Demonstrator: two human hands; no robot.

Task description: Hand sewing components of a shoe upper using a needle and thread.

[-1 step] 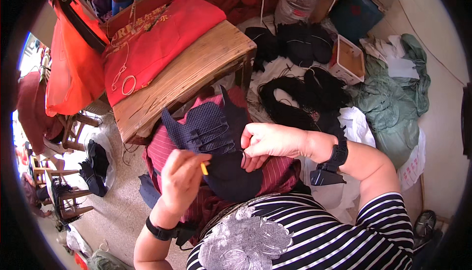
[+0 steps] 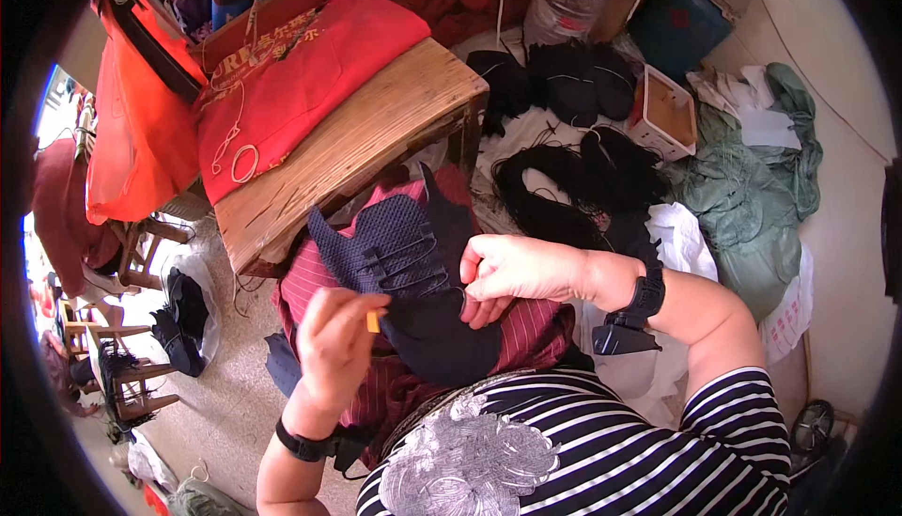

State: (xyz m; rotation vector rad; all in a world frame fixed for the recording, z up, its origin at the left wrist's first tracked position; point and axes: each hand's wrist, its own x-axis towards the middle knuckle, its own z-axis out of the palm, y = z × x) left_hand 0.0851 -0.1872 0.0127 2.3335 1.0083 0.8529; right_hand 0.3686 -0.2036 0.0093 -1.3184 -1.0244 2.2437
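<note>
Across my lap lies a dark navy knitted piece (image 2: 399, 243), its upper part coarsely textured with pointed corners and its lower part smooth and black. My right hand (image 2: 512, 276) is closed on the right edge of this piece, fingertips pinching it where the two textures meet. Just left of the knit, my left hand (image 2: 336, 337) pinches a small yellow tool (image 2: 373, 320); only a short bit of it shows, and its tip cannot be made out. Dark strands run across the textured part.
A wooden table (image 2: 413, 107) with a red cloth bag (image 2: 310, 74) stands ahead. To the right lie black yarn hanks (image 2: 550, 187), a white plastic basket (image 2: 665, 117) and a green sack (image 2: 742, 196). Wooden stools (image 2: 127, 366) and a bag of dark pieces (image 2: 183, 319) are at left.
My left hand has shifted slightly left, away from the knitted piece, and the yellow tool in it has turned. My right hand keeps its place on the edge.
</note>
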